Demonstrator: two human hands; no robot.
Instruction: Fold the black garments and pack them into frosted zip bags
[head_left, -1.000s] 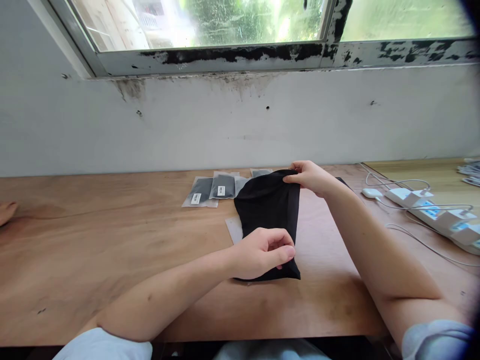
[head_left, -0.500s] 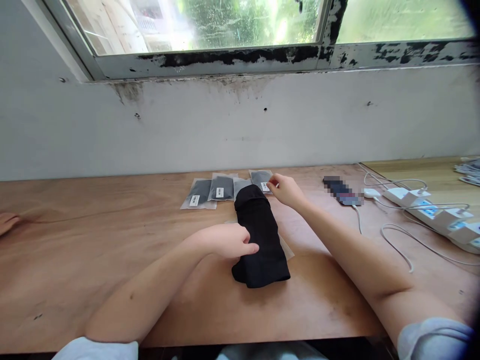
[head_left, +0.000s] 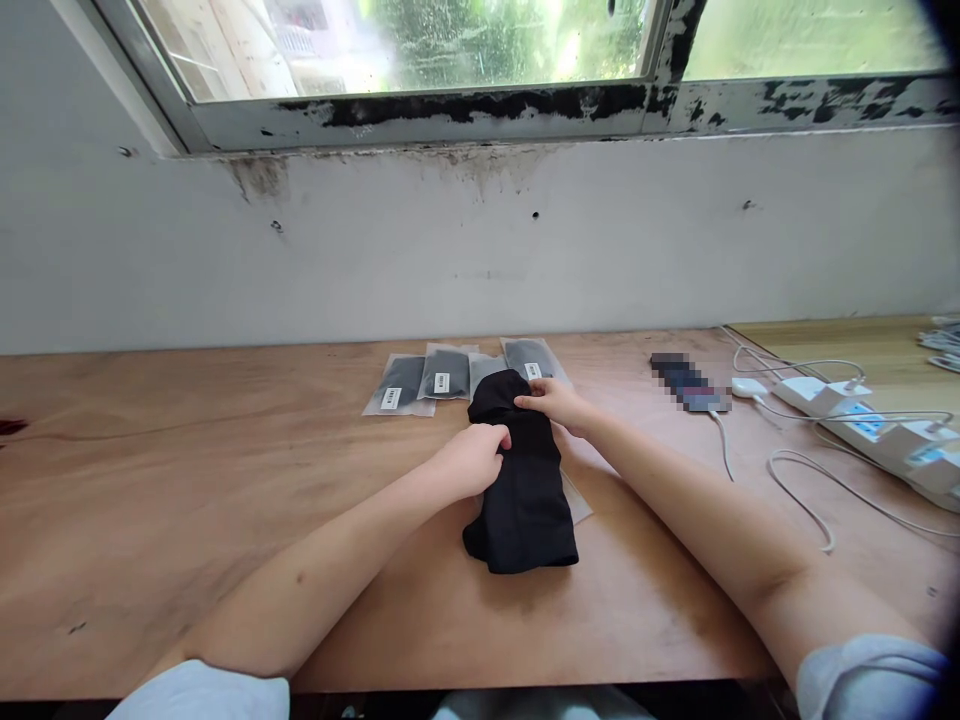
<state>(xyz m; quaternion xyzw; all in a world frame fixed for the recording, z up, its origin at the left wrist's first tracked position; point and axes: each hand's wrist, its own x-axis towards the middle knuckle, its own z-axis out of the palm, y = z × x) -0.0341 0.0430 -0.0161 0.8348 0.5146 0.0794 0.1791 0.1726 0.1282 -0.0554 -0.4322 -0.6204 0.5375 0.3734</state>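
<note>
A folded piece of stretchy-looking black cloth [head_left: 529, 510] lies lengthwise in front of me, its far end turned over in a flap. My left hand [head_left: 474, 460] is closed at the left side of that flap, fingers curled and thumb on the cloth. On the flap's right side my right hand [head_left: 556, 402] pinches the fabric between thumb and fingers. Beneath the cloth a pale translucent bag [head_left: 576, 500] sticks out on the right. Just beyond are several frosted bags with dark contents and white labels, among them a left bag [head_left: 401, 385] and a right bag [head_left: 529, 352].
To the right lie a pixelated phone [head_left: 686, 383] on a charging cable and a white power strip [head_left: 874, 430] with plugged-in adapters and loose white cables. A white wall [head_left: 360, 270] with a window above borders the wooden table [head_left: 225, 480] at the back.
My right hand has come from the right-hand bag down onto the cloth's folded end. My left hand has slid up the cloth from its middle to the flap.
</note>
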